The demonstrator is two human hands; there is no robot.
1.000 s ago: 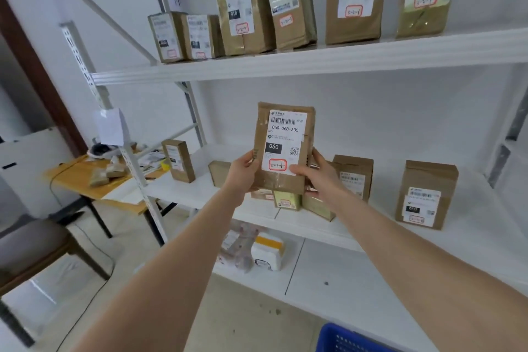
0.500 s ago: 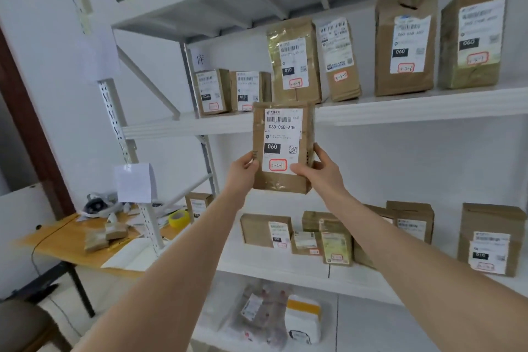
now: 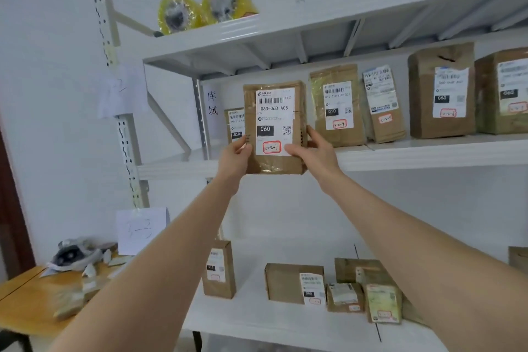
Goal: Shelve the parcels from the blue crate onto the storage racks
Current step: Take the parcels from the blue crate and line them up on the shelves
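Head view: left hand (image 3: 234, 156) and right hand (image 3: 314, 151) pinch the 060-06B-A05 parcel (image 3: 275, 126) by its lower edges; raised since a second ago, it now fronts the middle shelf (image 3: 428, 153), ready for placement

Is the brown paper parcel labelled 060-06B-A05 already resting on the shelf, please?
No, the left hand and right hand hold the brown paper parcel in front of the edge of the white metal shelf.

Arms up, extended; L grip (image 3: 235, 155), R grip (image 3: 313, 151) pinch parcel (image 3: 274, 123) edges.
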